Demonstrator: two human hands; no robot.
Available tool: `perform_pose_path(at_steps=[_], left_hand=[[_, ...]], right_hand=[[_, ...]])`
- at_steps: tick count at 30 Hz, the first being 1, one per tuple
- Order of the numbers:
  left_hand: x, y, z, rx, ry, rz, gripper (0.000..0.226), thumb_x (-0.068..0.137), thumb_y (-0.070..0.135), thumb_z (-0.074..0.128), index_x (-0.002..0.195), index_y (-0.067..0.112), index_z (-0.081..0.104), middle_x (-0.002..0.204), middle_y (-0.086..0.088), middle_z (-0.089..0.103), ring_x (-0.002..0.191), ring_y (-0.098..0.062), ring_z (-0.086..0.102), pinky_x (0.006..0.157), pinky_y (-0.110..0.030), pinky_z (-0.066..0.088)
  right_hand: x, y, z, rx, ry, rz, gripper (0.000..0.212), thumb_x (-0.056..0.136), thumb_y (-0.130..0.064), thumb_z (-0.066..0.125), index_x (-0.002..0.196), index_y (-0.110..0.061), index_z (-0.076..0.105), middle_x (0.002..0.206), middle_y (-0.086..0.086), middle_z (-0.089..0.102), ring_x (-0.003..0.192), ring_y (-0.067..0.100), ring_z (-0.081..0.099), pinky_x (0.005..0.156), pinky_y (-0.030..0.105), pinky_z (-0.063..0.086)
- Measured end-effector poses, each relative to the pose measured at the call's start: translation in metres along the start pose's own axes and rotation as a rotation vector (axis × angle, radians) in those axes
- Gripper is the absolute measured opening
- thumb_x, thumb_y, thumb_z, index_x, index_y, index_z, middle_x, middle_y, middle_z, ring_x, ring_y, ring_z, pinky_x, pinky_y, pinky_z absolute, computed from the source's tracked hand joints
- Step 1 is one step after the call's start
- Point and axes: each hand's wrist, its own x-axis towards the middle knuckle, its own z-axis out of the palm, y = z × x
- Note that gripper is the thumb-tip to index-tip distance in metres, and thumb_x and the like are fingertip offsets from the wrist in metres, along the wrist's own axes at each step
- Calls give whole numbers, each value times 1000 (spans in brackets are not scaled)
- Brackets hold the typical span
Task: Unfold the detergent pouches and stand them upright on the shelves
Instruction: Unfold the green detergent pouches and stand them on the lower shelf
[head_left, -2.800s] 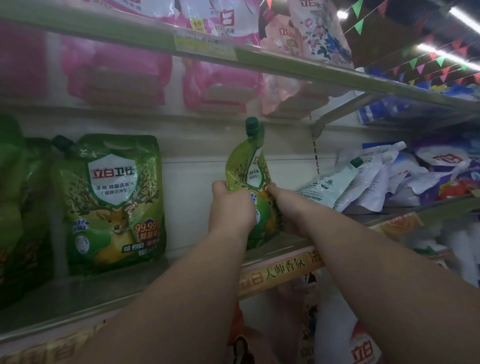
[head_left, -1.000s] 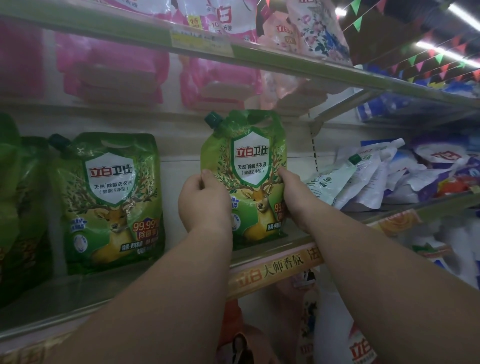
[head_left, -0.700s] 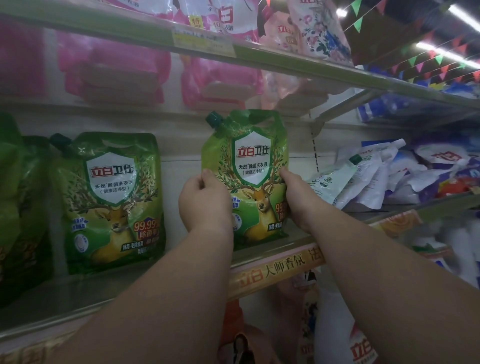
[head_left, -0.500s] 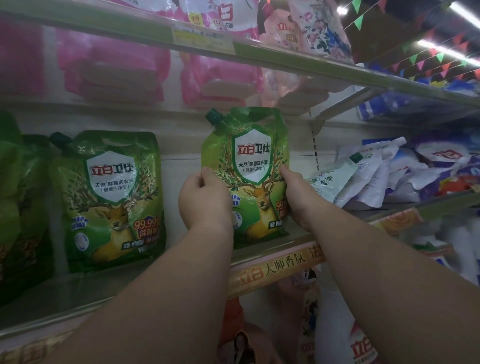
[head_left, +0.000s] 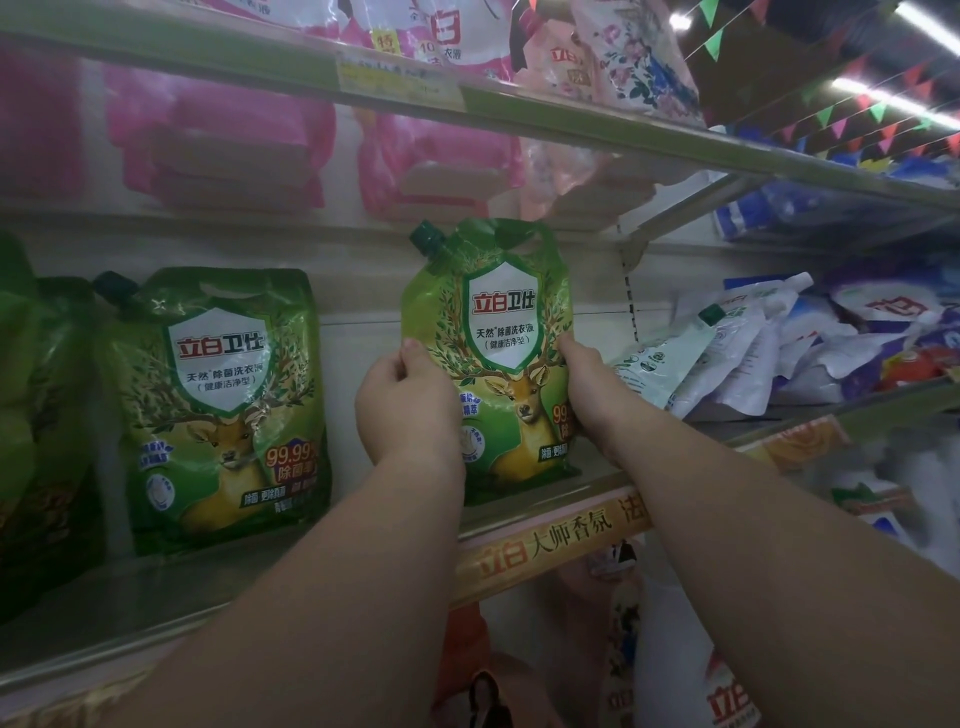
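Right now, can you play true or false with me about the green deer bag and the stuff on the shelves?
1. Both hands hold the green deer pouch, the left hand on one side and the right hand on the other. True.
2. The held pouch is still folded in half. False: it is opened flat, with its whole front facing us.
3. The pouch's cap is red. False: it is dark green.
4. Another green pouch stands upright on the same shelf. True.
5. The white pouches further along stand up straight. False: they lie slumped in a pile.
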Motion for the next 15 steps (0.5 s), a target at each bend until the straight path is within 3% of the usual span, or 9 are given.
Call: perform_pose_path(at_steps=[6, 10, 15], left_hand=[[4, -3, 1, 31, 0, 18, 41, 106, 51, 46, 87, 22, 68, 84, -1, 72, 79, -24, 71, 77, -43, 62], [3, -3, 1, 66, 5, 74, 37, 109, 46, 43, 90, 23, 64, 81, 1, 64, 74, -18, 60, 58, -29, 39], [5, -2, 4, 107, -1, 62, 40, 109, 46, 43, 88, 18, 62, 78, -1, 62, 70, -20, 57, 57, -31, 36]], right_hand=[[-16, -6, 1, 6, -14, -7, 95, 65, -92, 37, 142, -36, 45, 126, 12, 69, 116, 40, 66, 105, 60, 49], [-13, -5, 2, -22, -7, -34, 94, 65, -88, 37, 141, -35, 51, 133, 11, 65, 120, 38, 63, 109, 58, 46], [-29, -14, 5, -98, -4, -127, 87, 70, -79, 28, 136, -33, 60, 145, 12, 55, 121, 36, 61, 112, 56, 45]])
